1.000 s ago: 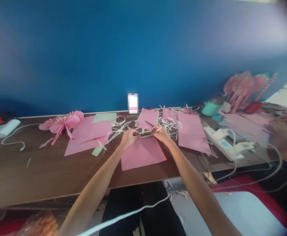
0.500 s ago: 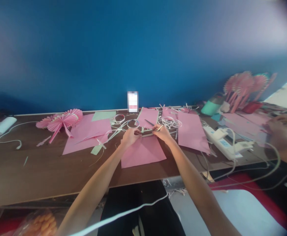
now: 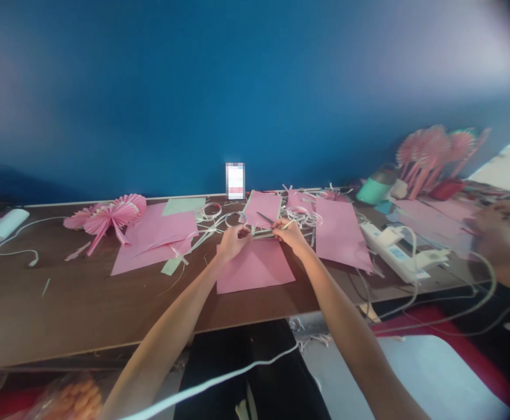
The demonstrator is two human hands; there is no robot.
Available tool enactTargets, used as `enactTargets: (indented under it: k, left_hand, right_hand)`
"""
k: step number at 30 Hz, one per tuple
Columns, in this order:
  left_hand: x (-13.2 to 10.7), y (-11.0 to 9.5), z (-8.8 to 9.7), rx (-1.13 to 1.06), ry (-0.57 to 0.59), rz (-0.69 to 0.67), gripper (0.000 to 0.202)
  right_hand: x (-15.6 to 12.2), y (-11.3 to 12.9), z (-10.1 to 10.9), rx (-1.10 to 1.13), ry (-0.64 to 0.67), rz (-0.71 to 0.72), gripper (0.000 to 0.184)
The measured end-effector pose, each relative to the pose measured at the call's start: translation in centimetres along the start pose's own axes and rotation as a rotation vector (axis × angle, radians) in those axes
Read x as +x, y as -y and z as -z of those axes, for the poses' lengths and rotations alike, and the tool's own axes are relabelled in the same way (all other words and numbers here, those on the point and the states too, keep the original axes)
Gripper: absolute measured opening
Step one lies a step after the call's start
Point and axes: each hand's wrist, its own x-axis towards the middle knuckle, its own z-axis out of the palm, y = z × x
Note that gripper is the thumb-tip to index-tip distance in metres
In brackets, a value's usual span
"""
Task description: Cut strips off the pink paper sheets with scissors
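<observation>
A pink paper sheet point(image 3: 255, 267) lies in front of me, and a pale narrow strip runs along its far edge between my hands. My left hand point(image 3: 235, 240) is closed, pinching the sheet's far left edge. At the far right edge, my right hand point(image 3: 288, 234) has its fingers closed around a thin, dark, pointed tool point(image 3: 265, 218). Its tip points left and away; its exact kind is unclear. Just beyond the hands lie a smaller pink sheet point(image 3: 261, 205) and a roll of tape point(image 3: 236, 219).
Pink sheets point(image 3: 342, 230) flank the work, with tangled paper strips point(image 3: 305, 217) behind. Folded pink paper fans point(image 3: 115, 217) lie left. On the right are a power strip point(image 3: 397, 254) with cables, a green cup point(image 3: 375, 186) and another person's hand point(image 3: 506, 245). A phone point(image 3: 235, 181) stands at the wall.
The near edge of the pink sheet has shifted slightly away from me. Both hands stay at its far edge with small finger movements.
</observation>
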Motion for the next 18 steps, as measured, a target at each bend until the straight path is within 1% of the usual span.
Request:
enactTargets:
  k: [3, 7, 9, 10, 12, 14, 18]
  left_hand:
    - [0.0, -0.2, 0.2, 0.005, 0.001, -0.054, 0.018]
    - [-0.2, -0.8, 0.5, 0.036, 0.029, -0.083, 0.020]
    - [-0.4, -1.2, 0.5, 0.067, 0.045, -0.084, 0.020]
    - [-0.5, -1.3, 0.5, 0.082, 0.049, -0.091, 0.020]
    - [-0.6, -1.5, 0.5, 0.100, 0.051, -0.119, 0.019]
    - [-0.6, -1.6, 0.5, 0.091, 0.045, -0.144, 0.019]
    - [-0.6, -1.6, 0.6, 0.003, 0.060, -0.130, 0.019]
  right_hand:
    - [-0.5, 0.9, -0.1, 0.020, 0.040, 0.012, 0.013]
    - [-1.4, 1.9, -0.7, 0.015, 0.124, 0.056, 0.027]
    - [-1.5, 2.0, -1.1, -0.022, 0.133, 0.083, 0.031]
    - [-1.5, 1.9, -1.3, -0.048, 0.117, 0.098, 0.032]
    - [-1.3, 1.7, -1.6, -0.101, 0.070, 0.124, 0.032]
    - [-1.1, 1.5, -1.9, -0.129, 0.056, 0.143, 0.030]
    - [-1.1, 1.5, -2.1, -0.134, 0.150, 0.180, 0.027]
